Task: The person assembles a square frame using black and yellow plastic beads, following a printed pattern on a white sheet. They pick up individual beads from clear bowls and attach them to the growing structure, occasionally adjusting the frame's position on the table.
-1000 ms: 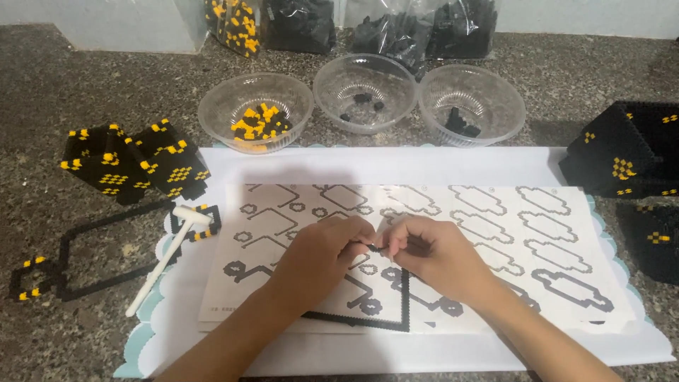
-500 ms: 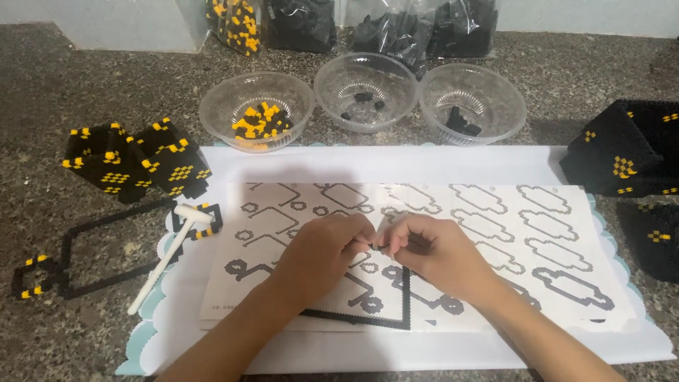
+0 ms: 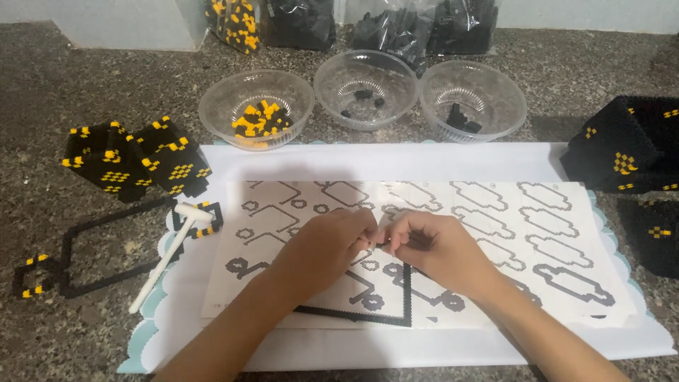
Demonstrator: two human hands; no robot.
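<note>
At the centre of the frame, both hands are pinching the upper end of a thin black block strip (image 3: pixel 407 290), which is lying as an L-shaped outline on the pattern sheet (image 3: pixel 552 233); the left hand (image 3: pixel 327 247) and right hand (image 3: pixel 433 244) are meeting fingertip to fingertip with fingers curled around a small piece that is too hidden to identify. The strip is looking light, narrow and likely to snap apart at its joints, so gripping close to the joint being worked, as both hands are doing, is appearing the safest hold. Outward, a white hammer (image 3: pixel 166 256) is lying at left, three clear bowls (image 3: pixel 364 88) are standing along the top, and finished black-and-yellow block pieces (image 3: pixel 134 159) are sitting at upper left.
</note>
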